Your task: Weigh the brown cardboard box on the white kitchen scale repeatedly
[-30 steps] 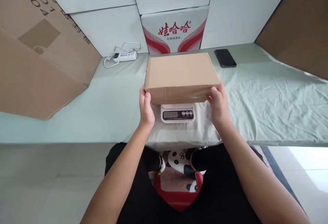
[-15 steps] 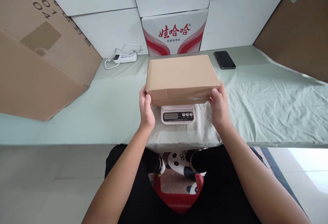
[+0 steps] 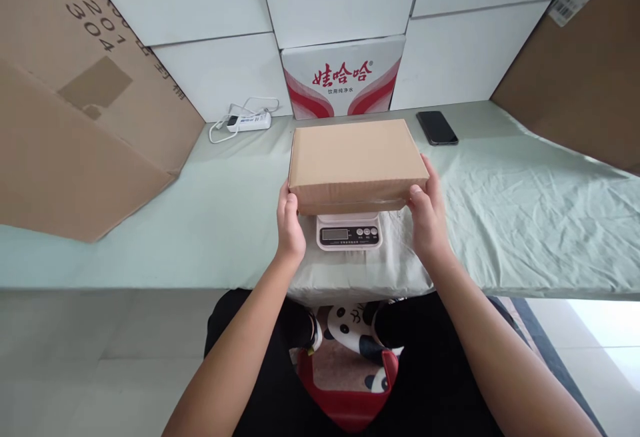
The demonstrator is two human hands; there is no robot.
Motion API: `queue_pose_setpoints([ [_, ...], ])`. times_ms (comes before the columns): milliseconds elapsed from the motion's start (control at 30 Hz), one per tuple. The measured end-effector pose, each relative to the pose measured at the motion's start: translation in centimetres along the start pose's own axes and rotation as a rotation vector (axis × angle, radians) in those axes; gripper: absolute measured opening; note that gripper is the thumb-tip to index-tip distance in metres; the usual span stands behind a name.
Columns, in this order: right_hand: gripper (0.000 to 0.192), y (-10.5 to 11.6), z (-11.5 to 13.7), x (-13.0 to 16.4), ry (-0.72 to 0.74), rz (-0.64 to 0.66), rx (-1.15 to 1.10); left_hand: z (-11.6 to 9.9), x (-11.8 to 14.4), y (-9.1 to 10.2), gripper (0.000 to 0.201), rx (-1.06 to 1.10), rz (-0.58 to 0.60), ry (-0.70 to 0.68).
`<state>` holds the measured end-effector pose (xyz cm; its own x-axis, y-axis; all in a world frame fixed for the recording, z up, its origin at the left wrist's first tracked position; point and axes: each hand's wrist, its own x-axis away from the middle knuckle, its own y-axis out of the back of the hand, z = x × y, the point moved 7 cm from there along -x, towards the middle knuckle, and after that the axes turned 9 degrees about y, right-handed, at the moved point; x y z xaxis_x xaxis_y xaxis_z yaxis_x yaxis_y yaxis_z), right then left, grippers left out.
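1. A closed cardboard box (image 3: 356,160) sits on a small kitchen scale (image 3: 349,232), overhanging it on every visible side; only the scale's display and buttons show beneath the near edge.
2. The left hand (image 3: 290,227) presses against the near left corner of the box, fingers held together and curled at the side wall, thumb up along the edge.
3. The right hand (image 3: 426,218) mirrors it at the near right corner, fingers close together and wrapped round the side, thumb on the front face.
4. The box looks stiff and flat-sided, and probably light, given the easy two-handed hold; its plain card should give fair grip, and the short end walls appear the natural place to take hold.
5. Behind the scale stand a red-and-white carton (image 3: 344,77) and, to either side of that, a white power strip (image 3: 249,120) and a dark phone (image 3: 437,127).
6. All rests on a table under a pale green cloth (image 3: 525,210).
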<state>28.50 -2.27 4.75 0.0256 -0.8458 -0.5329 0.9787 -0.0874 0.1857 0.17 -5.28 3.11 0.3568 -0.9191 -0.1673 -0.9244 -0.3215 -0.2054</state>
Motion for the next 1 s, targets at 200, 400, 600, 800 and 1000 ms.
queue_pose_setpoints([
  [200,0.077,-0.4,1.0,-0.4,-0.044,-0.029,-0.04,-0.3,-0.3,-1.0,0.061,0.009,0.018,-0.036],
  [400,0.072,-0.9,4.1,-5.3,0.078,-0.103,-0.055,-2.4,-4.9,-2.0,0.077,-0.044,0.071,-0.065],
  [600,0.075,-2.7,2.4,-11.1,0.176,-0.094,-0.006,-1.4,-11.6,-2.6,0.084,0.026,0.155,0.052],
  [800,0.076,-4.0,-3.0,-11.3,0.052,-0.07,-0.06,3.4,-13.6,-2.2,0.075,0.045,0.122,0.15],
  [1000,0.071,-4.1,-5.6,-10.8,-0.09,-0.061,-0.123,6.0,-13.1,-2.4,0.068,0.034,0.131,0.246],
])
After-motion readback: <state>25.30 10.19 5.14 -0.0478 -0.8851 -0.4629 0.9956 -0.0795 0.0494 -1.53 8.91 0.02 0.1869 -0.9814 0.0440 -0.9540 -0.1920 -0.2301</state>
